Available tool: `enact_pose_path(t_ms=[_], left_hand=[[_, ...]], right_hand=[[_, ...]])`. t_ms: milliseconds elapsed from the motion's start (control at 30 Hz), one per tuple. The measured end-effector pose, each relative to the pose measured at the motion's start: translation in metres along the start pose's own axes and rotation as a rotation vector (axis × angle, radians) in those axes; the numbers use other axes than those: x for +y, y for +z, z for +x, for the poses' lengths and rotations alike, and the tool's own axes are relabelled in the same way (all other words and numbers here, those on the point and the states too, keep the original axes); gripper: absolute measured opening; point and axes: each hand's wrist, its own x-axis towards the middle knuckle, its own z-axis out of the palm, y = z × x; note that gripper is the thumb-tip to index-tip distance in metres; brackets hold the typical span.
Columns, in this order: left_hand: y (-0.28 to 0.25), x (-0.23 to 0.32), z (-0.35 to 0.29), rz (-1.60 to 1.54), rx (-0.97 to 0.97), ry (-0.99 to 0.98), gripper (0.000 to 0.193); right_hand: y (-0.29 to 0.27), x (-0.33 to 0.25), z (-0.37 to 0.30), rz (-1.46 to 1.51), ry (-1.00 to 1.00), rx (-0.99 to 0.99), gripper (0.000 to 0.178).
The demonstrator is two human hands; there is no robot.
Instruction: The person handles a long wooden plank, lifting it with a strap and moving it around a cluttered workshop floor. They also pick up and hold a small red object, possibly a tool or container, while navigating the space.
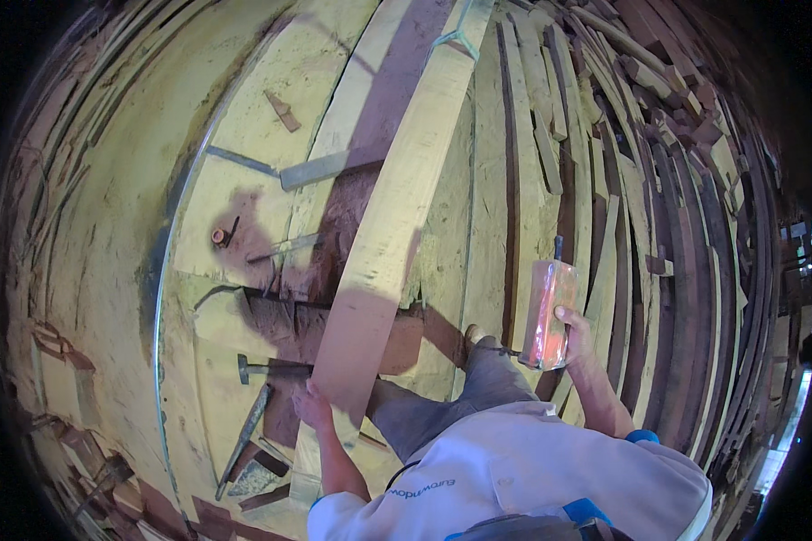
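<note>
A long, pale wooden board [406, 189] runs from near my legs to the far edge, with a green cord [456, 39] tied around its far part. My left hand [312, 406] grips the board's left edge near its close end. In my right hand [576, 335] is a boxy orange-red device [548, 311] that looks wrapped in shiny clear plastic, held up right of the board. A dark knob sticks out of its top, and a dark cord or rod shows at its lower left. Close to my left hand lies a hammer [275, 367], partly hidden by the board.
Left of the board, a long pointed metal tool [244, 442], a small round orange-brown piece [220, 236] and a wood scrap [282, 111] lie on wide planks [198, 162]. Stacked timber strips [677, 298] fill the right side. Wooden blocks [81, 451] lie at the lower left.
</note>
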Motion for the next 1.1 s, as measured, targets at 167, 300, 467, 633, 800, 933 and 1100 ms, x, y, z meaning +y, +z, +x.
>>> enact_pose_path(t_ms=[167, 300, 467, 633, 800, 933, 1100], left_hand=[[0.011, -0.054, -0.014, -0.055, -0.014, -0.043, 0.059], [0.02, -0.065, -0.007, -0.102, -0.049, -0.107, 0.06], [0.029, -0.07, -0.007, -0.051, -0.005, -0.098, 0.058], [0.033, -0.069, -0.008, 0.013, 0.043, -0.015, 0.058], [0.033, -0.069, -0.01, 0.036, 0.043, -0.004, 0.057], [0.037, -0.072, -0.012, 0.002, 0.017, -0.008, 0.055], [0.04, -0.074, -0.01, -0.104, 0.105, -0.036, 0.051]], right_hand=[[0.019, -0.002, -0.008, -0.049, 0.018, -0.03, 0.042], [0.032, 0.001, -0.011, -0.013, 0.016, 0.001, 0.043], [0.049, 0.008, -0.012, -0.113, -0.027, 0.007, 0.04], [0.06, 0.009, -0.014, -0.212, -0.078, 0.03, 0.04], [0.066, 0.009, -0.02, -0.205, -0.053, 0.005, 0.043], [0.064, 0.012, -0.019, -0.237, -0.056, 0.013, 0.045], [0.06, 0.015, -0.015, -0.252, -0.053, 0.002, 0.045]])
